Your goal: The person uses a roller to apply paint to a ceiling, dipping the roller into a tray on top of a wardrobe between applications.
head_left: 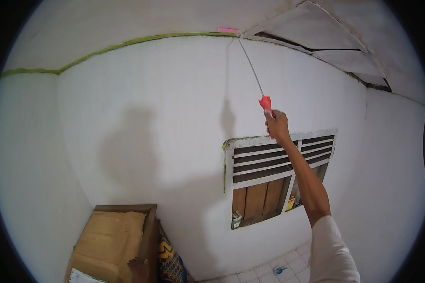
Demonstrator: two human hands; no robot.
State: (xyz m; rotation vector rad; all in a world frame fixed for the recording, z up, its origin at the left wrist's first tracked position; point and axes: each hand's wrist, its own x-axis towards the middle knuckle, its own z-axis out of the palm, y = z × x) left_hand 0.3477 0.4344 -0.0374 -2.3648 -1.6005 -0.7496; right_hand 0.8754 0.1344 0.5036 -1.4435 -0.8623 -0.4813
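Our right hand [277,125] is raised high against a white wall [165,122], its fingers clamped around the red handle of a small paint roller [265,104]. From the handle a thin metal rod runs up and to the left to the pink roller head [228,30], which sits right at the top edge of the wall, where the wall meets the ceiling [127,23]. A green line [127,44] follows that same top edge away to the left (it looks uneven and smudged in places). Our bare forearm climbs from the lower right of the view, with a pale sleeve [330,254] covering the upper arm. Our left hand is not in the picture, so we cannot tell how it is held.

Just below and behind the raised hand, a white-framed window [281,177] is set into the wall, with slatted louvres across its upper part and brown wooden boards in the lower left pane. A few small containers [236,220] stand on its sill. The shadow of an arm and roller falls on the wall to the left of the handle.

At the bottom left stands a brown wooden cabinet [148,236], with a sheet of cardboard [108,245] lying on its top. A patterned cloth [170,264] hangs beside it. Pale floor tiles [288,264] show near the lower edge, with a small blue object [279,270] lying on them. Cracked ceiling panels [335,42] fill the upper right corner.
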